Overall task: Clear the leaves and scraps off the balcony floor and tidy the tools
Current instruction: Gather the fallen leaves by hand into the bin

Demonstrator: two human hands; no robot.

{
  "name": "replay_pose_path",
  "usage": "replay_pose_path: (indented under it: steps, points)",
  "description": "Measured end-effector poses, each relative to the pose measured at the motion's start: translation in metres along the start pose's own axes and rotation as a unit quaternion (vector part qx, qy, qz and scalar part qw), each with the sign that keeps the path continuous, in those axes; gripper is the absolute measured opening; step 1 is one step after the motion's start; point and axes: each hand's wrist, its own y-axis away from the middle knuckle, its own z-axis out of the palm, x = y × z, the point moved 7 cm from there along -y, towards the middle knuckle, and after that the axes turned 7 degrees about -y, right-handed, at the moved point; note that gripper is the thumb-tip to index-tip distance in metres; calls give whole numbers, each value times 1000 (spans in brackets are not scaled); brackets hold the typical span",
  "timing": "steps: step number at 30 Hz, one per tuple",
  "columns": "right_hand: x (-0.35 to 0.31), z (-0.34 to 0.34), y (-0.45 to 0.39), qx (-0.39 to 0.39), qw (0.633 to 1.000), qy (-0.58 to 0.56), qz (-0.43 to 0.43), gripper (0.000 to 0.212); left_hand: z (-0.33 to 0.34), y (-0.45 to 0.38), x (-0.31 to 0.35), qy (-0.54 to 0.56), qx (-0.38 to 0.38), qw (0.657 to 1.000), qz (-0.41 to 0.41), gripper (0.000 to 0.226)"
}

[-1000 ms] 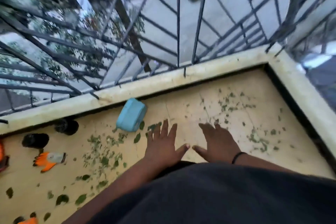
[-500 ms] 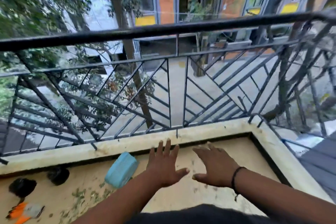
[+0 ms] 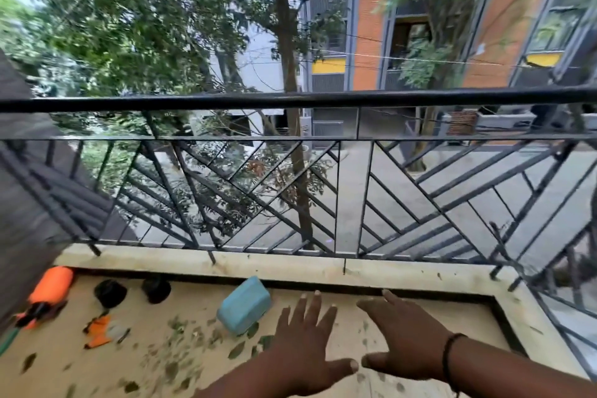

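Cream balcony floor [image 3: 403,326] fills the bottom of the view, and over it hover two bare hands, palms down, holding nothing. Left hand [image 3: 303,349] has its fingers straight and spread wide; right hand [image 3: 407,342], a dark band [image 3: 450,355] at its wrist, is flat with the fingers closer together, thumbs nearly meeting. Green leaves [image 3: 181,362] and scraps lie scattered on the floor left of the hands. Just beyond the left hand a light blue container [image 3: 244,304] lies tilted on the floor. Farther left are an orange-and-grey glove [image 3: 103,331], two black pots [image 3: 111,292] near the ledge and an orange spray bottle [image 3: 51,287]. Beyond the pale ledge [image 3: 290,266] stands the black railing [image 3: 323,100], then trees and an orange building.
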Motion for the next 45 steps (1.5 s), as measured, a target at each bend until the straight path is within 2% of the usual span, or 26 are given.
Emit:
replay_pose_path:
  steps: [4, 7, 9, 10, 11, 12, 13, 14, 16, 17, 18, 19, 21, 24, 26, 28, 32, 34, 37, 40, 45]
  points:
    - [-24, -2, -7, 10, 1000, -4, 1, 91, 2, 9, -27, 10, 22, 999, -38, 131]
    - [-41, 4, -18, 16, 1000, -19, 6, 92, 6, 12, -46, 3, 48, 997, -66, 112]
    - [-52, 8, -26, 13, 999, -28, 18, 94, 6, 13, -59, -34, 93, 993, -65, 114]
    - [-59, 10, -31, 15, 999, -32, 25, 94, 7, 15, -71, 2, 81, 993, -88, 107]
    - [-65, 13, -36, 20, 999, -35, 32, 94, 1, 18, -78, -5, 134, 988, -82, 102]
    - [-71, 15, -41, 23, 998, -37, 36, 94, 1, 22, -85, -6, 116, 990, -85, 109]
    - [-79, 18, -46, 24, 998, -37, 39, 94, 3, 20, -90, -11, 131, 989, -69, 127]
    - [-86, 21, -52, 22, 998, -37, 42, 95, 10, 22, -102, -13, 110, 990, -82, 142]
    - [-100, 27, -65, 16, 998, -32, 48, 95, 20, 23, -120, 7, 95, 992, -87, 149]
    - [-106, 29, -70, 11, 998, -29, 50, 95, 21, 20, -130, -2, 149, 986, -81, 137]
    - [-113, 31, -75, 6, 998, -25, 52, 95, 31, 16, -142, -31, 177, 979, -95, 117]
    - [-118, 33, -79, 1, 998, -22, 52, 94, 39, 14, -154, -14, 207, 974, -93, 99]
    - [-124, 40, -86, -12, 998, -18, 53, 91, 62, -2, -172, -25, 250, 965, -70, 83]
    - [-129, 49, -91, -35, 997, -35, 62, 95, 73, -2, -182, -42, 234, 969, -73, 87]
    - [-134, 50, -89, -48, 996, -44, 64, 119, 82, -4, -186, -30, 232, 970, -71, 94]
    - [-137, 50, -88, -50, 995, -51, 70, 128, 84, 0, -187, -17, 231, 971, -57, 92]
    - [-143, 47, -90, -22, 995, -46, 88, 105, 94, -7, -198, -31, 236, 970, -51, 92]
    - [-147, 45, -90, -25, 994, -41, 96, 108, 80, 3, -197, -33, 231, 971, -49, 97]
    - [-154, 41, -90, -7, 995, -33, 93, 94, 47, 25, -198, -44, 175, 979, -94, 88]
    - [-165, 36, -90, 5, 996, -20, 91, 92, 48, 34, -206, 7, 62, 992, -109, 97]
    - [-175, 37, -98, -2, 996, 3, 93, 93, 39, 41, -218, 38, 51, 995, -83, 100]
